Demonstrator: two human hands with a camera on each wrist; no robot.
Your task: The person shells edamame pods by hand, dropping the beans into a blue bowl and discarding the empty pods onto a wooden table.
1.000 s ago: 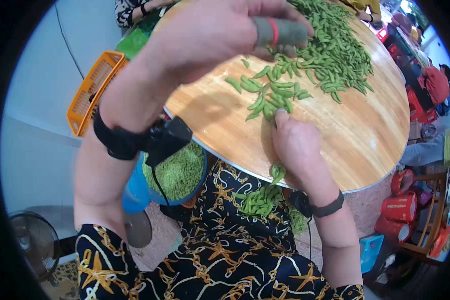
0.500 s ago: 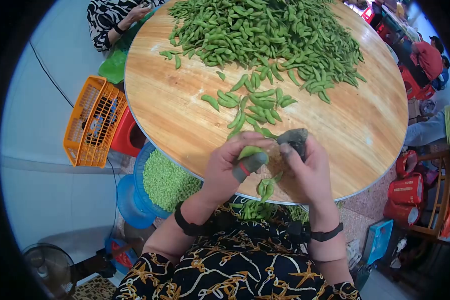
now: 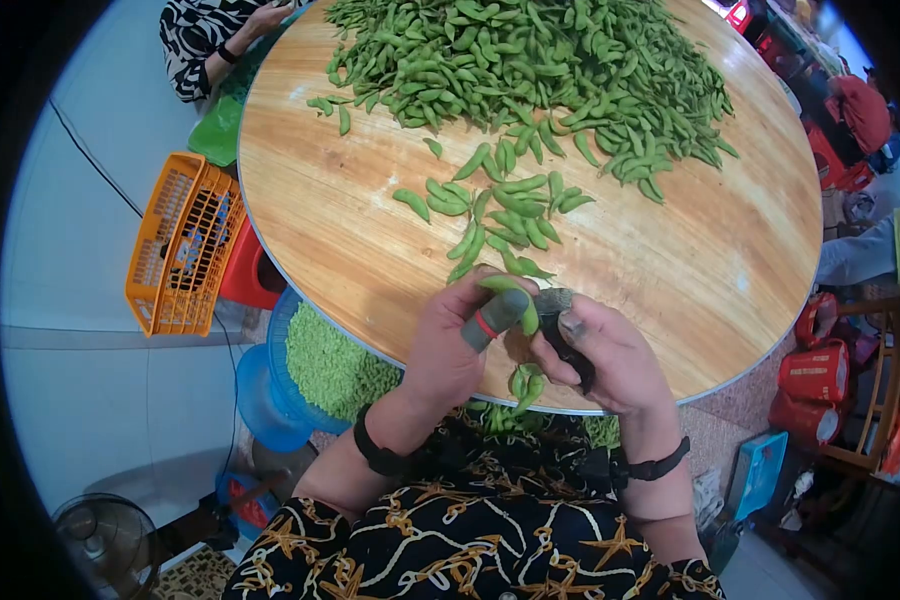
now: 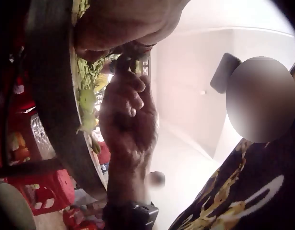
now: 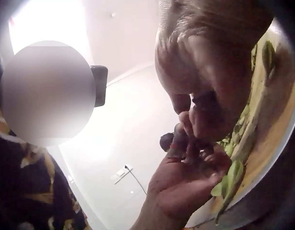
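Just above the table's near edge, my left hand (image 3: pixel 440 345) holds a curved green pod (image 3: pixel 528 315) against its thumb, which wears a grey-green cover with a red band. My right hand (image 3: pixel 613 355) meets the pod's right side with curled fingers and thumb; dark material covers part of its fingers. Loose pods (image 3: pixel 520 205) lie beyond both hands, and a small cluster (image 3: pixel 526 385) lies at the near edge. In the left wrist view the left hand (image 4: pixel 128 21) faces the right hand (image 4: pixel 128 120). The right wrist view shows their fingertips close together, partly in shadow.
A large pile of pods (image 3: pixel 530 70) covers the round table's far part. Shelled beans (image 3: pixel 325 365) fill a blue basket at lower left, near an orange crate (image 3: pixel 160 270) and a red stool (image 3: pixel 248 275). Another person's arm (image 3: pixel 225 60) is at upper left.
My left hand has come down from above the table to the right hand, with a pod in it. Over the last half second, the right hand has closed in on that pod.
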